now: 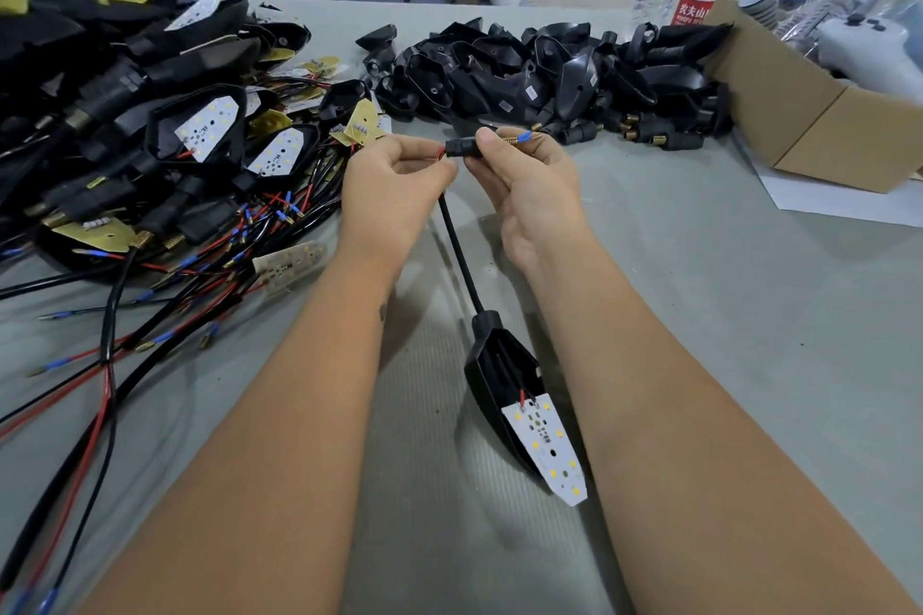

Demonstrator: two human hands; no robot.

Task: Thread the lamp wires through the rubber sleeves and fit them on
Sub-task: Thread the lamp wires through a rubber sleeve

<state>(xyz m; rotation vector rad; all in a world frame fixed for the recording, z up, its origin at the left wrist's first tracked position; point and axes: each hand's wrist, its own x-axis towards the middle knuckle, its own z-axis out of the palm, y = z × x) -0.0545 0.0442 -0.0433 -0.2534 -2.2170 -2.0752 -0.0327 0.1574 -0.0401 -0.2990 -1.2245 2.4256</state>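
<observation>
Both hands are up around 12 o'clock from the middle of the view. The right hand [519, 175] has its grip pinched on the rubber sleeve [463, 148], a small black tube, and the left hand [394, 185] pinches the lamp wires [440, 154] right where they enter it. The blue-capped wire tip [522, 137] already pokes out the far end at about 1 o'clock of the sleeve, so my guess is the threading is mostly done and the sleeve has to slide down.

Handling-wise, this all looks featherlight. The thin red wire will buckle if you push from far back, so hold it right at the sleeve mouth, like the left hand does. The sleeve is probably soft and grabby, so I'd twist a little while pulling, not yank.

The black cable [457, 250] runs down toward 6 o'clock to the lamp housing [492, 365] lying on the grey surface [699, 315], with its LED board [547, 444] hanging on two short leads. Those look like the fragile bit, so don't tug the cable hard.
</observation>
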